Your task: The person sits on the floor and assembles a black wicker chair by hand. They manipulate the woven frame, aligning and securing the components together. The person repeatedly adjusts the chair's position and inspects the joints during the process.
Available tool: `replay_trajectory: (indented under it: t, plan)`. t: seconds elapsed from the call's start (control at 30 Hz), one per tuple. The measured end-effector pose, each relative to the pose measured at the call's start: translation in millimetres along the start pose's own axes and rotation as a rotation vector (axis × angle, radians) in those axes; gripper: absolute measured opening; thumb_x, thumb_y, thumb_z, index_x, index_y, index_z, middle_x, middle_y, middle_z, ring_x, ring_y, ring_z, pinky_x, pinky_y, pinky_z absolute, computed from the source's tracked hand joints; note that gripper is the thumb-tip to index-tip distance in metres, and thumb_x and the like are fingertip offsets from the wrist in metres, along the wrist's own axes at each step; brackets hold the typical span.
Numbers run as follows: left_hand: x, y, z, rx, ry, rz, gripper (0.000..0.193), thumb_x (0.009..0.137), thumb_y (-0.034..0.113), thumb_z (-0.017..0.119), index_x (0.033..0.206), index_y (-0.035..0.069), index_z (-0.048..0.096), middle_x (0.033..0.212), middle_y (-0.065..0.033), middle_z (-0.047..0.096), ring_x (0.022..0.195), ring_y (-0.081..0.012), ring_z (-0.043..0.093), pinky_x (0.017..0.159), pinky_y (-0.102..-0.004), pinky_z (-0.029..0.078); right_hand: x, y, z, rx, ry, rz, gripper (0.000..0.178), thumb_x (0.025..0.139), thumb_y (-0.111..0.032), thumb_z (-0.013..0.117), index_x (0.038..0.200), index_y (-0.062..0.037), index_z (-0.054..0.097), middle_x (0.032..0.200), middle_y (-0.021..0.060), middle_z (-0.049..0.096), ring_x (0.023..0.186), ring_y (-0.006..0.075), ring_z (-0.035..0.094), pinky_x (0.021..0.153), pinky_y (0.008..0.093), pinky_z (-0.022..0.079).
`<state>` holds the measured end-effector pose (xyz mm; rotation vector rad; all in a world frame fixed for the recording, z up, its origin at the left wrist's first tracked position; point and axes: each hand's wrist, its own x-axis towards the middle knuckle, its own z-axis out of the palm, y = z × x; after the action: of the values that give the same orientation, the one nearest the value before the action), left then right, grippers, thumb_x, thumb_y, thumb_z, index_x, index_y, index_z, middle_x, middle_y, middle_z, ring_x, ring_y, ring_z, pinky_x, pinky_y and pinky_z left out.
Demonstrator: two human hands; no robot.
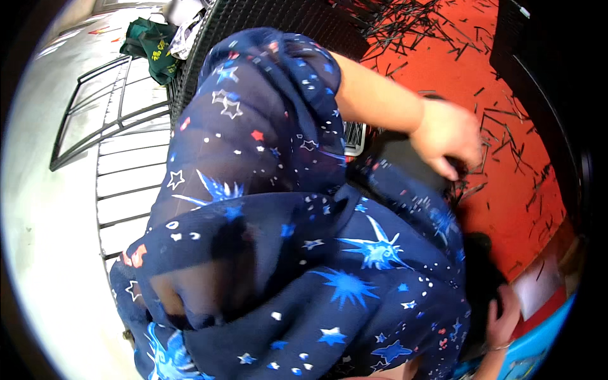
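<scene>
Black strips (405, 29): loose on red floor (500, 196), some near left hand (446, 136).
Left hand: curled (too blurred to tell its hold).
Right hand (504, 320): partly hidden; cannot tell.
Woven panel (253, 18): seemingly finished where visible; remainder unclear.

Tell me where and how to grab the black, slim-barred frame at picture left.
Probably around the straight outer bar of the black, slim-barred frame, coming from picture left. That bar looks slim enough to wrap fingers round, with nothing crowding it, whereas the frame's other end meets the black woven panel in view.
</scene>
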<state>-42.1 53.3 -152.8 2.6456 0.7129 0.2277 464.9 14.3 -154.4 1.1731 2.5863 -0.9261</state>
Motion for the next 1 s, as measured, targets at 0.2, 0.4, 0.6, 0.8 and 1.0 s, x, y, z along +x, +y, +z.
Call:
replay_trajectory:
  t: [0.2,0.4,0.6,0.8,1.0]
  plan:
    - [-28,31,-2,-0.293,-0.019,0.035,0.017,0.082,0.023,0.062,0.076,0.008,0.059,0.079,-0.0090,0.061,0.079,-0.0293,0.062,0.071,-0.0423,0.049,-63,-2,52,-0.010,0.048,-0.378,0.033,0.090,-0.018,0.063,0.115,0.0013,0.068,0.116,0.0205,0.069,0.108,0.0374,0.066,0.095,0.0462,0.051]
    - [-23,23,-2,-0.536,-0.103,-0.050,0.020,0.082,0.023,0.062,0.088,0.004,0.066,0.091,-0.0112,0.066,0.091,-0.0313,0.064,0.079,-0.0439,0.050,-5,-16,2,0.414,0.107,-0.190,0.026,0.069,-0.010,0.066,0.094,-0.0022,0.068,0.100,0.0176,0.071,0.097,0.0369,0.066,0.089,0.0465,0.050]
    - [-19,22,1,-0.535,-0.175,-0.109,0.020,0.082,0.025,0.061,0.087,0.007,0.069,0.092,-0.0089,0.068,0.093,-0.0307,0.063,0.081,-0.0457,0.049,16,-22,8,0.454,0.159,-0.181,0.015,0.073,-0.012,0.069,0.087,-0.0075,0.069,0.092,0.0107,0.073,0.085,0.0309,0.069,0.081,0.0440,0.052]
    - [-3,65,0,-0.272,-0.167,-0.445,0.028,0.082,0.035,0.063,0.084,0.008,0.070,0.093,-0.0102,0.066,0.097,-0.0302,0.061,0.085,-0.0443,0.046,-13,-41,16,0.156,0.044,0.235,0.024,0.082,-0.028,0.066,0.091,-0.0055,0.071,0.089,0.0149,0.071,0.087,0.0349,0.067,0.079,0.0473,0.052]
    - [19,161,-85,-0.670,-0.540,-0.945,0.052,0.089,0.052,0.059,0.115,0.009,0.072,0.114,-0.0117,0.071,0.113,-0.0313,0.063,0.098,-0.0465,0.048,-48,-132,-66,0.658,-0.186,0.325,0.040,0.086,-0.036,0.067,0.108,-0.0027,0.071,0.107,0.0218,0.070,0.099,0.0406,0.066,0.089,0.0475,0.052]
